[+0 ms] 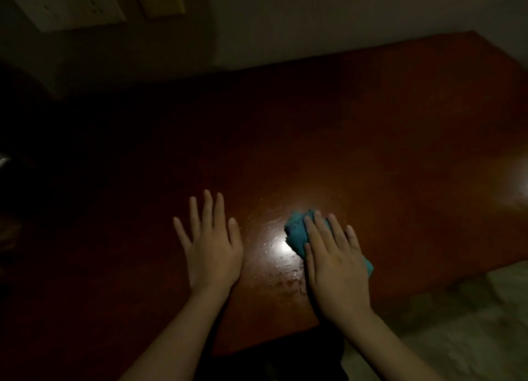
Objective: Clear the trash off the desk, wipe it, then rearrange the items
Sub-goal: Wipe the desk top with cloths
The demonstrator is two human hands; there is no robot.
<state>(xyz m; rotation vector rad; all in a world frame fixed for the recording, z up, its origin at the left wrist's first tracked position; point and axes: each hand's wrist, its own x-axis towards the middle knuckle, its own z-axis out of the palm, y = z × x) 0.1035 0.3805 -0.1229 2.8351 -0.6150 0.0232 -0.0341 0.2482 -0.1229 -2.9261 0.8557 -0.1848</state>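
Observation:
A reddish-brown wooden desk [371, 129] fills most of the view in dim light. A crumpled teal cloth [297, 232] lies on it near the front edge. My right hand [334, 263] presses flat on the cloth with straight fingers and covers most of it. My left hand [211, 246] rests flat on the bare desk a little to the left, fingers spread, holding nothing. A wet, shiny patch [277, 255] with small droplets lies between the two hands.
Wall sockets [65, 0] sit on the pale wall at the top left. The desk's left side is in deep shadow. A pale tiled floor [471, 323] shows past the desk's front right edge.

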